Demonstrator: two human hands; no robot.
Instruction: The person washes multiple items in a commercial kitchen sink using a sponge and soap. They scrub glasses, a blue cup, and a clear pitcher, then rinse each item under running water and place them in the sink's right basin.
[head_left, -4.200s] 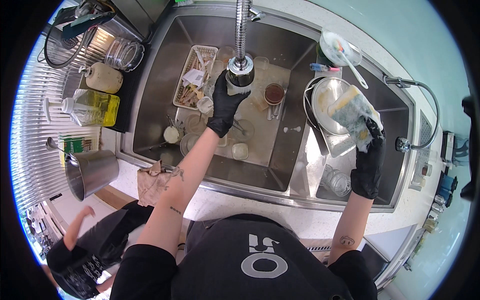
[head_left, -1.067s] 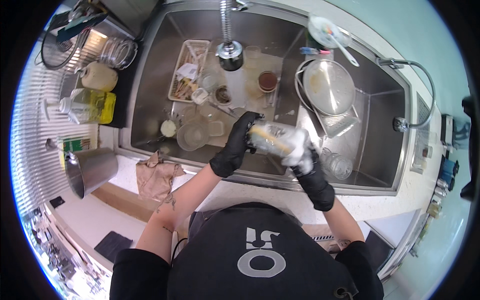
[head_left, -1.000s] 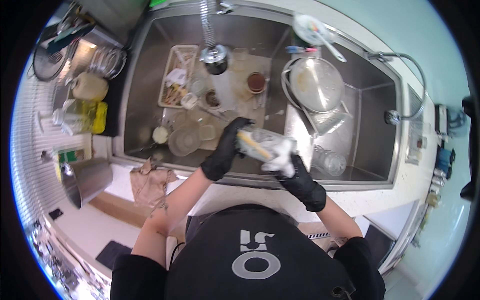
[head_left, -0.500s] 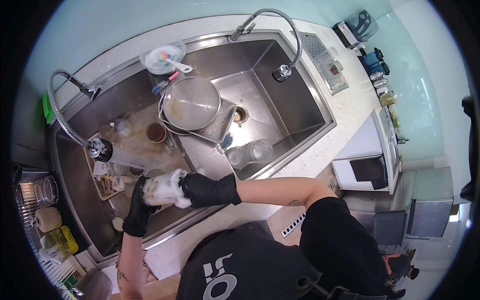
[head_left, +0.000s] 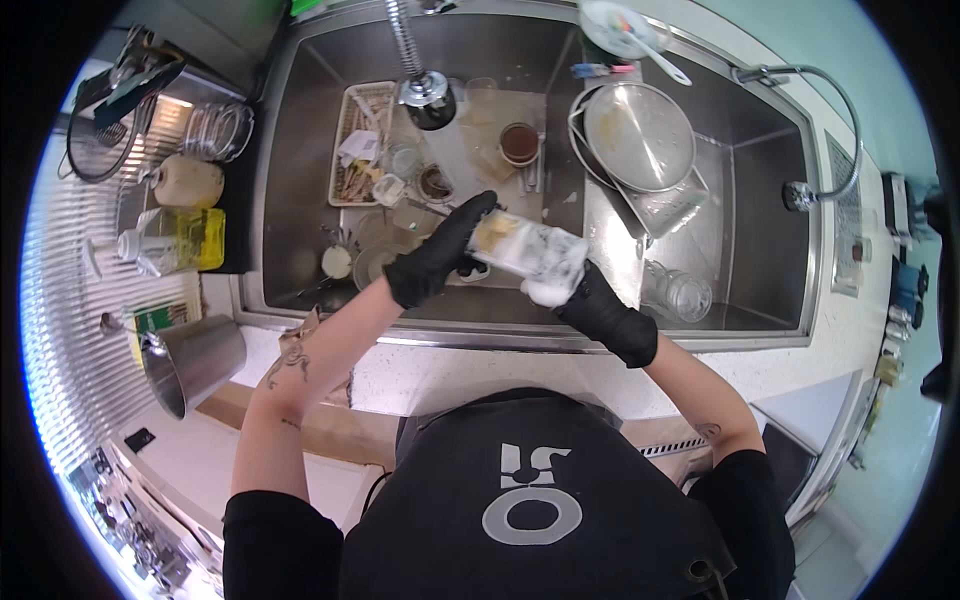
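Observation:
A clear jar-like container [head_left: 512, 246], thick with white suds, is held sideways over the front of the left sink basin. My black-gloved left hand [head_left: 440, 250] grips its left end, fingers curled round and under it. At the foamy right end is my black-gloved right hand [head_left: 608, 315], its fingers partly hidden by foam; whether they are inside the mouth or round the rim I cannot tell. Just behind the container, water [head_left: 455, 160] streams from a spray tap [head_left: 428, 98]. Nearby in the basin stand a brown-stained cup [head_left: 519, 144] and several clear cups.
A beige basket [head_left: 345, 170] with small items sits in the left basin. To the right are a round metal lid [head_left: 640, 135] on pans and clear glass jars [head_left: 685, 295]. A bowl of suds with a brush [head_left: 635, 35] stands behind. A steel pitcher [head_left: 195, 365] is left.
The view has swung left, so the sink appears straighter and further right. Both hands still hold the foamy container, which now tilts down toward the right.

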